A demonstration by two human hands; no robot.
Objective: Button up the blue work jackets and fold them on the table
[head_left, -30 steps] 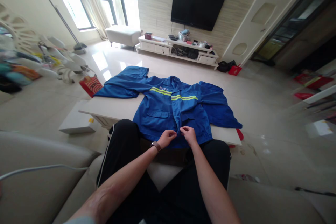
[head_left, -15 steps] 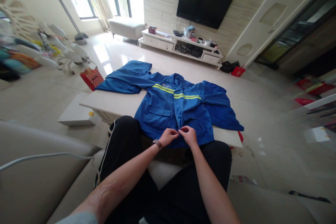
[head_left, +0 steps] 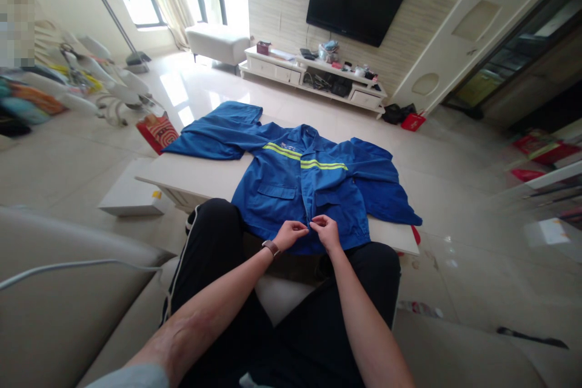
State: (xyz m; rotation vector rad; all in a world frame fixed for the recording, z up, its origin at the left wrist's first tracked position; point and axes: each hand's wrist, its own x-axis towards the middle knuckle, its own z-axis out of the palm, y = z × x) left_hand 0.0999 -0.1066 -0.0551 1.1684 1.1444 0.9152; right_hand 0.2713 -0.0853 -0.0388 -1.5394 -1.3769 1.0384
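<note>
A blue work jacket (head_left: 277,173) with yellow reflective stripes lies spread front side up across a white table (head_left: 204,179), its sleeves stretched out to both sides. At the bottom of its front opening, my left hand (head_left: 291,235) pinches the hem edge from the left. My right hand (head_left: 326,233) pinches the front edge just across from it, fingertips almost meeting the left ones. Whatever small fastener lies between the fingers is too small to make out. The jacket's lower edge hangs over the table side near my knees.
A white box (head_left: 131,188) and a red patterned bag (head_left: 157,132) stand on the floor left of the table. Beyond are a low TV cabinet (head_left: 273,71) and a bench (head_left: 218,43). The sofa (head_left: 54,291) is beneath me, with a white cable (head_left: 82,264) across it.
Both hands stay at the jacket's lower front, with only slight finger shifts. The jacket lies as before; the view has moved a little.
</note>
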